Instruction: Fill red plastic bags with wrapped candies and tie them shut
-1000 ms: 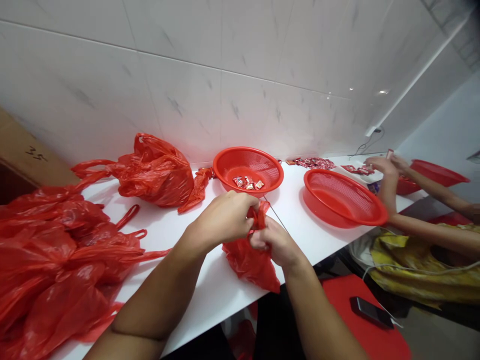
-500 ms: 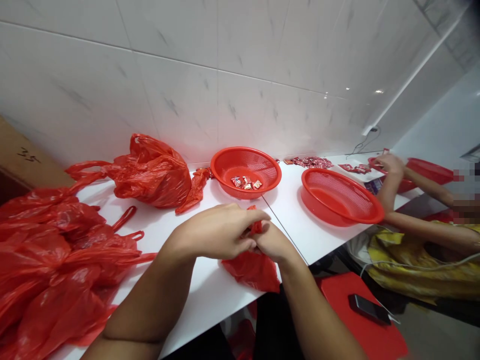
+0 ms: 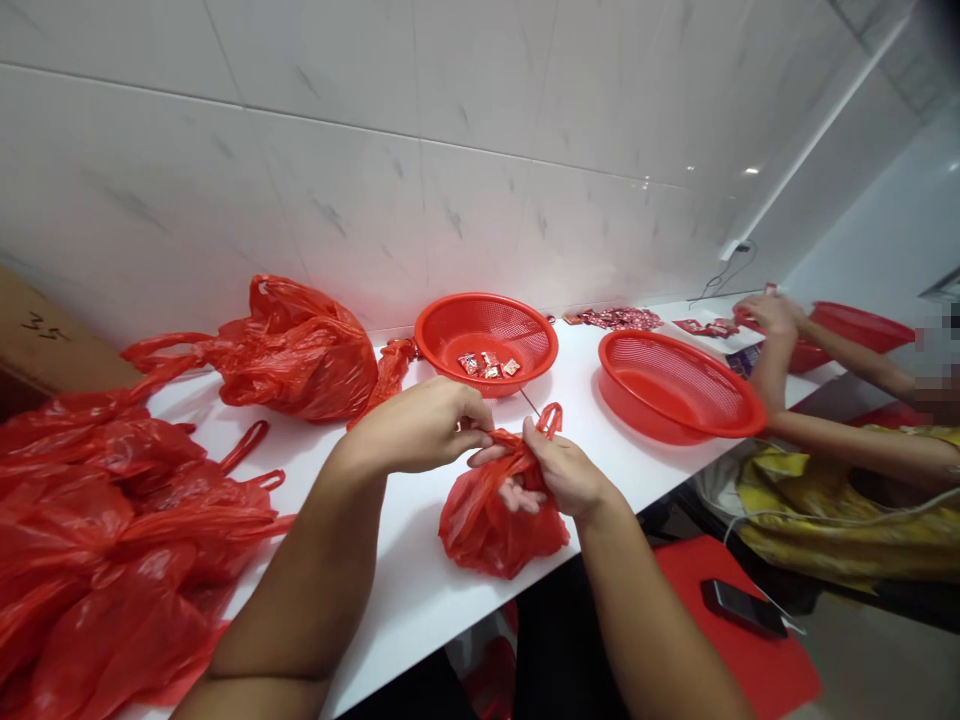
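Observation:
A small red plastic bag (image 3: 491, 530) rests near the front edge of the white table (image 3: 409, 560). My left hand (image 3: 435, 425) pinches the gathered top of the bag from the left. On the other side, my right hand (image 3: 566, 470) grips the bag's neck, with a handle loop standing up beside the thumb. The bag's contents are hidden. Behind my hands stands a red perforated basket (image 3: 525, 335) with several small wrapped packets (image 3: 490, 368) in it.
Several filled red bags (image 3: 97, 540) are heaped at the left, and a larger red bag (image 3: 300, 350) stands by the wall. A second red basket (image 3: 660, 420) sits at right. Beyond it a co-worker's hands (image 3: 769, 312) are busy. A phone (image 3: 746, 608) lies on a red stool (image 3: 750, 670).
My hands have moved apart, stretching the top of the bag between them. A handle loop now shows at my right hand, and more of the bag's body is visible.

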A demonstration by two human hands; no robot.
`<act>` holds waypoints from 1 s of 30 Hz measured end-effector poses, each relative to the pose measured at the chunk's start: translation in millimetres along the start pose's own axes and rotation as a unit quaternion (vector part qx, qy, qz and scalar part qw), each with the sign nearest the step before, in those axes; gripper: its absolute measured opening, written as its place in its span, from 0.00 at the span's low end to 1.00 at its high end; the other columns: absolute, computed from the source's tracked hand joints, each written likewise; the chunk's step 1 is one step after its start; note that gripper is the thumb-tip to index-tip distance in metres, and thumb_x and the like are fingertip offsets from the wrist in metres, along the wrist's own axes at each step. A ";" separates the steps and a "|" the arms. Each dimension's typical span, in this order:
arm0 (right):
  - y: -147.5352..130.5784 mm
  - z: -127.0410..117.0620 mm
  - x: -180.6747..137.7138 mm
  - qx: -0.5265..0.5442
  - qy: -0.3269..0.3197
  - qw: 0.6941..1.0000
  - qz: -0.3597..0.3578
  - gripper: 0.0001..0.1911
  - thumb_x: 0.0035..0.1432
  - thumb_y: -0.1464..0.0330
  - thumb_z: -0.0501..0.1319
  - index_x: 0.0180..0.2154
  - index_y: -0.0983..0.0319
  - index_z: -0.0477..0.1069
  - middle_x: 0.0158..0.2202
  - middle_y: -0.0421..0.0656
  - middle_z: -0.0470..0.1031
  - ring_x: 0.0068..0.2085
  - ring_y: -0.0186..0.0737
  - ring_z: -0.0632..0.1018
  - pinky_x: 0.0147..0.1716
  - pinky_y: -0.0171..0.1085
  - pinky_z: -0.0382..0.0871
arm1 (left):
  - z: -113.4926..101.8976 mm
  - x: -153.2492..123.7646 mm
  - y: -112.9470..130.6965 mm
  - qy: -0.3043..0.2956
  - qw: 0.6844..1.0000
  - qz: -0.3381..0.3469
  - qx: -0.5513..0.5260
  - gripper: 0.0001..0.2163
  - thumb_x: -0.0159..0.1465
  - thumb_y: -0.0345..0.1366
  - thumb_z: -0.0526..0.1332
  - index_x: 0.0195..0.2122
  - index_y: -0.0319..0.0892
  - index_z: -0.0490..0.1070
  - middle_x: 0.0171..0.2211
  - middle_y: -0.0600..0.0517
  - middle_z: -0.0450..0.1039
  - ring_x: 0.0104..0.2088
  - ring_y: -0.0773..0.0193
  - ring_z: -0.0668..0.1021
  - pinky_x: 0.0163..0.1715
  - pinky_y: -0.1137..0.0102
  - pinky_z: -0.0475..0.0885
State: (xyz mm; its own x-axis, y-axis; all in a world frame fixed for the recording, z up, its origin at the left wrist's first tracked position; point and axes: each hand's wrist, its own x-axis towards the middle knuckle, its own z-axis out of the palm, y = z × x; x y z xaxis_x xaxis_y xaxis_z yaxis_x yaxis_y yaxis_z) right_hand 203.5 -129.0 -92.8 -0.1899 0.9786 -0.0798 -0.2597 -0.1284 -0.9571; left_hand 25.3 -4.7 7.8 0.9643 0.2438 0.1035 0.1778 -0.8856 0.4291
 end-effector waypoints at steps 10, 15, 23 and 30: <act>-8.4 -15.3 -13.6 -0.040 0.080 0.995 -0.050 0.20 0.54 0.55 0.75 0.32 0.66 0.80 0.19 0.39 0.73 0.21 0.30 0.70 0.22 0.30 0.59 | 33.1 15.0 -1.4 -0.054 0.973 0.099 -0.200 0.49 0.46 0.43 0.80 0.68 0.48 0.61 0.66 0.41 0.65 0.63 0.46 0.73 0.55 0.61 0.72; -29.3 -31.8 -29.2 -0.238 0.050 0.968 -0.065 0.10 0.56 0.64 0.72 0.37 0.64 0.82 0.29 0.43 0.80 0.29 0.36 0.77 0.31 0.35 0.69 | 85.5 27.2 -6.7 -0.044 0.953 -0.028 -0.298 0.21 0.56 0.35 0.71 0.51 0.43 0.74 0.45 0.48 0.80 0.44 0.53 0.81 0.41 0.65 0.74; -6.8 -39.7 -5.7 -0.530 0.135 0.778 -0.311 0.07 0.57 0.77 0.60 0.36 0.60 0.71 0.35 0.43 0.73 0.35 0.39 0.73 0.34 0.36 0.66 | 114.5 -4.6 -4.7 0.085 0.829 -0.125 -0.539 0.23 0.61 0.50 0.71 0.51 0.39 0.74 0.40 0.47 0.80 0.40 0.56 0.81 0.43 0.64 0.74; 23.3 -22.8 49.7 -0.505 0.031 0.759 -0.409 0.09 0.68 0.74 0.54 0.39 0.59 0.72 0.44 0.49 0.74 0.44 0.43 0.75 0.45 0.40 0.70 | 124.9 -24.1 -20.3 0.226 0.718 -0.199 -0.627 0.23 0.62 0.58 0.68 0.40 0.40 0.74 0.32 0.51 0.77 0.33 0.61 0.78 0.39 0.65 0.73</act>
State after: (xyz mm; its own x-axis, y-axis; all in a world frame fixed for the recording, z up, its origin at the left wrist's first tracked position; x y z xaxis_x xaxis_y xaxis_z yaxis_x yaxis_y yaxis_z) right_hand 209.6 -79.7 -125.5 -0.3033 0.6742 0.6734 0.5983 0.6848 -0.4161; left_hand 23.0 -42.0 -115.5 0.6729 0.7340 -0.0920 -0.1684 0.2730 0.9472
